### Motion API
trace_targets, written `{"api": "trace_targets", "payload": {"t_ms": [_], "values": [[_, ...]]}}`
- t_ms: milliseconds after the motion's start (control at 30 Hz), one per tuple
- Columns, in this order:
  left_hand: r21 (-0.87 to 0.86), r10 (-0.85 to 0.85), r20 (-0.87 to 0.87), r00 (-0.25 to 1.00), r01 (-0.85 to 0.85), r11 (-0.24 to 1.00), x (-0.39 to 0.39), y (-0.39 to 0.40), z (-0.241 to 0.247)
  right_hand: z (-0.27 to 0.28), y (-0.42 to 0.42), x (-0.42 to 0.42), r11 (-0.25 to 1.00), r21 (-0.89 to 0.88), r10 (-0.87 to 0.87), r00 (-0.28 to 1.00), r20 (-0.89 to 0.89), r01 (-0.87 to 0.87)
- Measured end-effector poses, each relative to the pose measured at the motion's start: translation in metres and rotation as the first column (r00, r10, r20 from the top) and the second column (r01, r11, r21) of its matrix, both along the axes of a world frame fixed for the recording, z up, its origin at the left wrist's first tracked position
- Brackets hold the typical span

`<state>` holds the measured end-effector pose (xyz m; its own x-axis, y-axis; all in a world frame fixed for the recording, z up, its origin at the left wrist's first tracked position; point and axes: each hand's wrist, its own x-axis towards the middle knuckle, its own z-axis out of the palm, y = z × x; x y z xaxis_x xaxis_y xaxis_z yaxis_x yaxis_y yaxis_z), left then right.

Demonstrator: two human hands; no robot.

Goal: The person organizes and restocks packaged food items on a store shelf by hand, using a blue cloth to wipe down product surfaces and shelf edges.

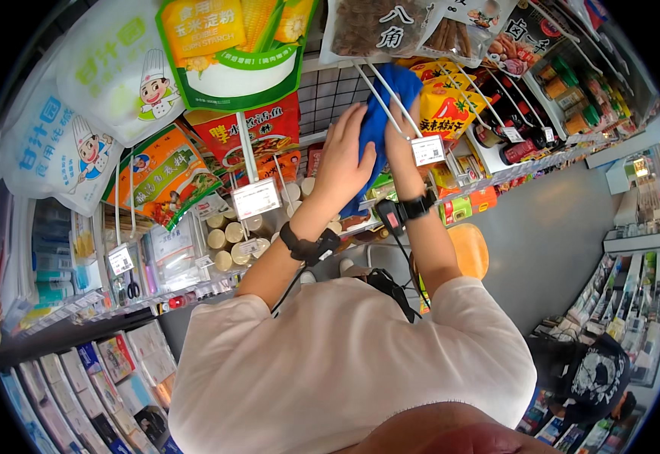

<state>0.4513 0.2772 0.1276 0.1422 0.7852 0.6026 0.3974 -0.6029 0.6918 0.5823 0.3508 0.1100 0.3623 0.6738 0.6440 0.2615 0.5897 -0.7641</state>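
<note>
A blue cloth [376,127] hangs bunched between my two hands, in front of a black wire-grid back panel [330,93]. My left hand [348,142] lies along the cloth's left side, fingers stretched upward and thumb against the fabric; how firmly it grips is unclear. On the other side, my right hand [402,133] has the cloth about its fingers, which are mostly hidden. A white double-wire display hook [386,102] crosses in front of the cloth and my right hand, and ends in a price-tag holder [427,150]. Yellow seasoning packets [449,108] hang right of my right hand.
A cornstarch bag [233,85], a red seasoning packet [256,133] and white bags [120,74] hang at upper left. Round pale-ended rolls [236,232] fill a shelf below. An orange stool seat [469,249] stands near my right elbow. Another person [596,374] is at lower right.
</note>
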Motion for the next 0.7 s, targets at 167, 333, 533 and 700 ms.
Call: {"api": "trace_targets", "payload": {"t_ms": [167, 333, 533, 700], "values": [[0.096, 0.001, -0.178, 0.984, 0.017, 0.995, 0.026, 0.020, 0.020, 0.015, 0.045, -0.012, 0.945, 0.038, -0.324, 0.911, 0.255, 0.325], [0.123, 0.139, -0.228, 0.964, -0.113, 0.986, 0.042, 0.027, 0.023, 0.017, 0.060, -0.012, 0.863, -0.042, -0.465, 0.825, 0.321, 0.503], [0.095, 0.169, -0.186, 0.968, -0.154, 0.984, 0.059, 0.025, 0.019, 0.008, 0.062, 0.006, 0.898, -0.044, -0.396, 0.848, 0.354, 0.438], [0.038, 0.183, -0.157, 0.970, -0.180, 0.983, 0.070, 0.019, 0.015, 0.009, 0.054, 0.022, 0.918, -0.087, -0.328, 0.866, 0.377, 0.386]]}}
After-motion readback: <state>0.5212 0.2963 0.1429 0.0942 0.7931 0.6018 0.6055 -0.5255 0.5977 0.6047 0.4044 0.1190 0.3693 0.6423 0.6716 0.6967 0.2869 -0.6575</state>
